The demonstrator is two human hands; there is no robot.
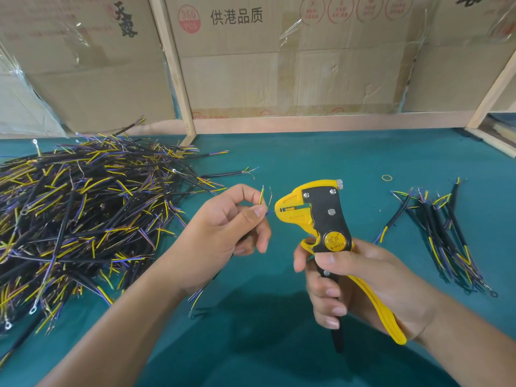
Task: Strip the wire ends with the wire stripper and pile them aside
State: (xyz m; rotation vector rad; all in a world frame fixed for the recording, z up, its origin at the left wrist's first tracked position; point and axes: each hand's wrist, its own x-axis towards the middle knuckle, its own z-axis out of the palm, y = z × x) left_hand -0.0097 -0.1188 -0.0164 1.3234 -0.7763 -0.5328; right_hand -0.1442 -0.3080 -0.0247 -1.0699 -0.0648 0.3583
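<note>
Nearest the camera, the right hand [360, 286] curls round the handles of the yellow and black stripper [324, 222], fingers wrapped over the black grip and the yellow lever running back along the palm; the tool stands upright with its head pointing left. Just beside that head, the left hand [223, 230] pinches a cable [262, 195] between thumb and forefinger, the other fingers loosely curled below. A thin blue strand from the pinch reaches the mouth of the stripper, while a yellow-green strand and a bare coppery strand stick up above the fingertips. The rest of the cable drops under the wrist, and its far end, with yellow and blue strands, shows on the mat [321, 163] below the forearm. Whether the blue strand is already inside the blades cannot be told. To the right, well apart from the hands, a small pile [444, 233] of black cables with yellow and purple ends lies fanned on the green mat. To the left spreads a much bigger heap [83, 213] of the same cables, some with ring terminals. Farther back a rubber band [387, 178] lies alone on the mat. Behind everything, cardboard boxes [279, 60] with printed characters stand between pale wooden posts [176, 71].
</note>
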